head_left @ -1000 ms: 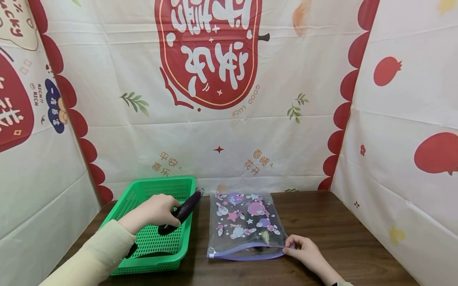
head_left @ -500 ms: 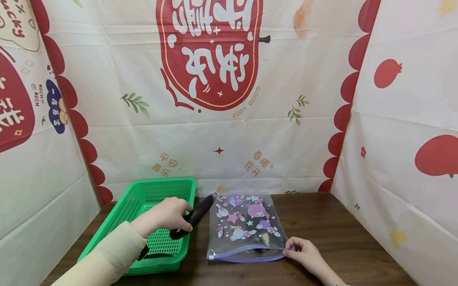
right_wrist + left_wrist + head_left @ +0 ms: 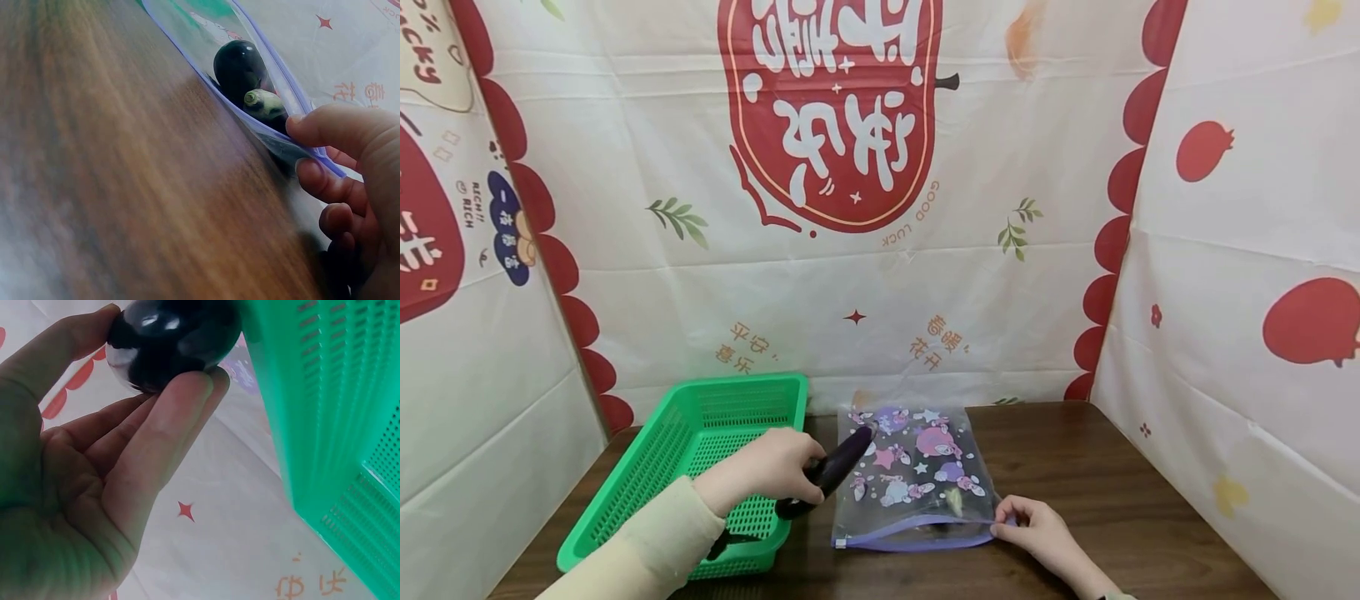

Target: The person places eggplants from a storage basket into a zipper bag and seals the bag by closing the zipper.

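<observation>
A dark purple eggplant (image 3: 844,465) is pinched between the thumb and fingers of my left hand (image 3: 775,473), tilted over the gap between the green basket (image 3: 748,392) and the left side of the printed zip bag (image 3: 891,497). In the left wrist view the eggplant's rounded end (image 3: 175,344) shows between the fingertips. My right hand (image 3: 1037,533) pinches the right corner of the bag's purple zip edge (image 3: 328,164), and the mouth gapes. Inside the bag, the right wrist view shows a pale green stem end (image 3: 264,103) and a dark glossy rounded shape (image 3: 239,65).
The basket stands at the left of the brown wooden table (image 3: 1060,458); a dark thing (image 3: 743,538) shows in its near end, mostly hidden by the sleeve. White printed cloth (image 3: 865,283) hangs behind and on both sides. A slider (image 3: 840,543) sits at the zip's left end.
My left hand has carried the eggplant rightward, from over the basket to the bag's left side. The right hand keeps its pinch on the bag's corner.
</observation>
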A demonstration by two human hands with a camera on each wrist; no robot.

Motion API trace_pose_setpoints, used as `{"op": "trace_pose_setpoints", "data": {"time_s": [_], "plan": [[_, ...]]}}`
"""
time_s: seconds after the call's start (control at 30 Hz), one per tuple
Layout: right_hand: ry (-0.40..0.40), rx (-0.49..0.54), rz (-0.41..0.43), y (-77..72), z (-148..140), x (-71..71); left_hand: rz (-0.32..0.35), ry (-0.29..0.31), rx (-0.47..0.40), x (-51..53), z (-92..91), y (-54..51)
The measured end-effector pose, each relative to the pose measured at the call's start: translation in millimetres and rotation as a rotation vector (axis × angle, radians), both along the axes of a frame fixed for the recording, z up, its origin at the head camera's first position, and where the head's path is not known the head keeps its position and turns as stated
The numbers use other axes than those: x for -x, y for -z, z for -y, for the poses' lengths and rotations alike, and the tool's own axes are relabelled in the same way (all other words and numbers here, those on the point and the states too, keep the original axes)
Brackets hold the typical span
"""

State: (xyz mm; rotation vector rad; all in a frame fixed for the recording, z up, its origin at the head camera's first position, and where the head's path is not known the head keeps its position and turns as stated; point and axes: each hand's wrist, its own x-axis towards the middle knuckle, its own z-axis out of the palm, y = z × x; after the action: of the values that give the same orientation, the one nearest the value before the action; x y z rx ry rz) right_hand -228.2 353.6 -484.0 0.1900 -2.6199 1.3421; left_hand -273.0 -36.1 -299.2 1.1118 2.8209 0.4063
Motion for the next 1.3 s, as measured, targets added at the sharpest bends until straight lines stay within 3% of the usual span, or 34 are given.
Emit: {"op": "trace_pose_setpoints", "data": {"time_s": [0.47, 0.67, 1.1, 1.3], "plan": [[0.017, -0.017, -0.017, -0.2, -1, 0.5, 0.001, 0.1, 0.031, -19.1, -16.3, 9.6], [0.016, -0.016, -0.009, 0.3, -1, 2.0, -0.043, 0.15, 0.073, -26.4, -22.5, 17.6], [-0.002, -0.007, -0.016, 0.0, -2, 1.2, -0.064, 0.19, 0.061, -39.3, -32.0, 32.0], [-0.012, -0.014, -0.023, 1.1, -2, 1.4, -0.031, 0.195, 0.063, -43.3, -34.8, 44.4]]}}
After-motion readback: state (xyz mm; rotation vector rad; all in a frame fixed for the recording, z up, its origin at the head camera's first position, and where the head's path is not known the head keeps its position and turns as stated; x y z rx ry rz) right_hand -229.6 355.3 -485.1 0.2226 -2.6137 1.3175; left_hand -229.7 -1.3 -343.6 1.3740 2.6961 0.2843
